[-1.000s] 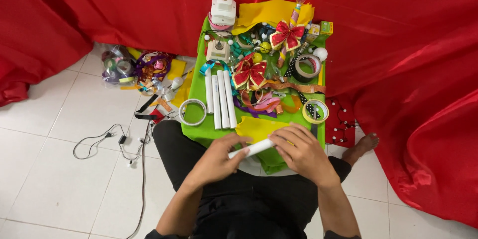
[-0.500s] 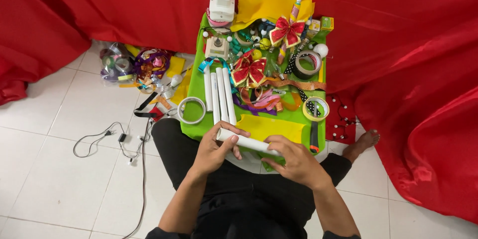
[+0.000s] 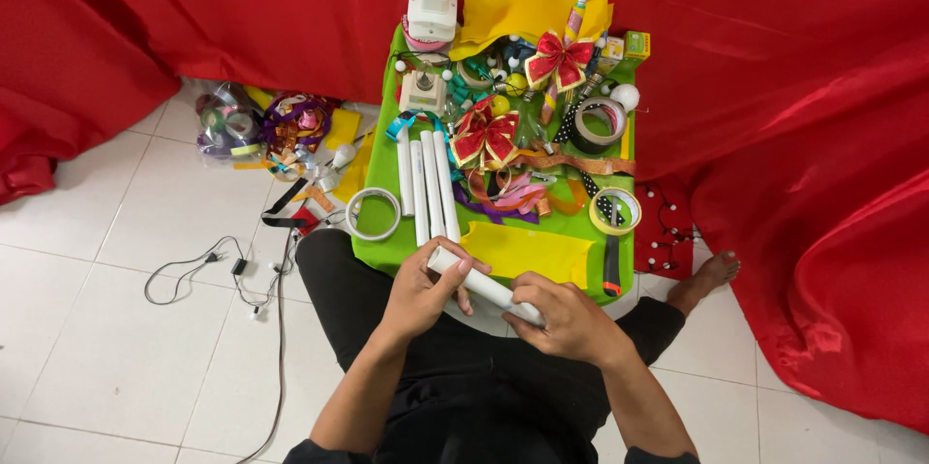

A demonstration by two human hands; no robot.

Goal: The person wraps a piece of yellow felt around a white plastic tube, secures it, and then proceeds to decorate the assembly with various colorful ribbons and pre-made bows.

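Two hands grip one white paper tube (image 3: pixel 484 285) over the near edge of the green worktop (image 3: pixel 382 232): left hand (image 3: pixel 421 292) fingers wrapped round its left end, right hand (image 3: pixel 571 324) fingers closed on its right end. Squeezing could likely crush the tube, or it might unroll.

A small yellow and green box (image 3: pixel 636 44) stands at the far right corner of the green tray (image 3: pixel 382 169), and a smaller pale box (image 3: pixel 612 48) lies just beside it on the left. No labels, signs or screens can be seen clearly.
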